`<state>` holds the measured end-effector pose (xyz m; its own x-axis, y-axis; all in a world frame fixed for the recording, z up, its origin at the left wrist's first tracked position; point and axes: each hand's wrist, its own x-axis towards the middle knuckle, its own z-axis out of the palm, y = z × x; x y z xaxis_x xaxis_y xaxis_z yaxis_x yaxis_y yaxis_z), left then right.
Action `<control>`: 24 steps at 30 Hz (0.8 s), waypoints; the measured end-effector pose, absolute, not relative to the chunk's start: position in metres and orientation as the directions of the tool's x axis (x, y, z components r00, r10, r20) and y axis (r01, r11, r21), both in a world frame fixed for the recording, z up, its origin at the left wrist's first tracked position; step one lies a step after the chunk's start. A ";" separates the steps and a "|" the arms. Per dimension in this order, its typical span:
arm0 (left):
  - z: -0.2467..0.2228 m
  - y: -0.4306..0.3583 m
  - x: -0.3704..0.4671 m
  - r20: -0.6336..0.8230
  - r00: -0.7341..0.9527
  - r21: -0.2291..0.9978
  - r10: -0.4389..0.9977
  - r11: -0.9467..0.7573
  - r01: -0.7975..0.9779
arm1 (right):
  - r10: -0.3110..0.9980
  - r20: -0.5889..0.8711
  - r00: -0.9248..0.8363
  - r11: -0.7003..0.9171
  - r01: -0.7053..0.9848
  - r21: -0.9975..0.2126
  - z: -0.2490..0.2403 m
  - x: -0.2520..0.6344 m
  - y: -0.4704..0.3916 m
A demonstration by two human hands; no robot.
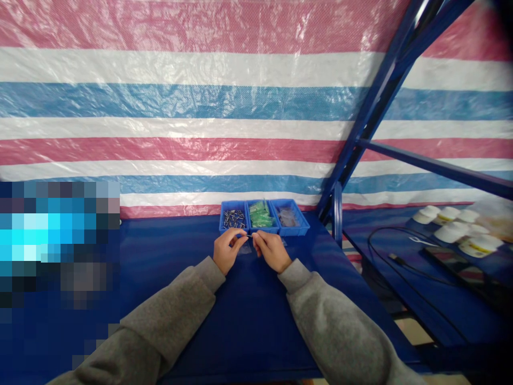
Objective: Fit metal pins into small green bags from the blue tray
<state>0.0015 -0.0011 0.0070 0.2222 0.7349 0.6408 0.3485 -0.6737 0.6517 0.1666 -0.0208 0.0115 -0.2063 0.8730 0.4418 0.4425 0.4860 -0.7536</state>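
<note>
Close in front of the blue bins, my left hand and my right hand almost meet, fingers pinched. Between their fingertips is a small, thin, shiny piece, too small to name; both hands grip it. Behind my left hand, the left blue bin contains many small dark and silvery metal parts. Green plastic packets fill the middle bin. The right bin has clear or greyish small packets. Clear plastic film lies on the table beneath my hands.
A blue metal frame post slants up at the right of the blue table. Beyond it, another table carries white tubs, a black cable and a dark flat device. Striped sheeting hangs behind. The left side is pixelated.
</note>
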 end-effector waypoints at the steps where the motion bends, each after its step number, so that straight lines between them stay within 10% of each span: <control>1: 0.007 -0.001 0.002 0.638 0.222 0.655 0.737 -0.672 0.346 | 0.875 0.438 -0.208 0.483 0.437 -0.759 0.011 0.166 -0.020; 24: 0.005 -0.002 0.001 0.615 0.247 0.643 0.749 -0.657 0.393 | 0.860 0.496 -0.118 0.483 0.497 -0.720 0.012 0.167 -0.020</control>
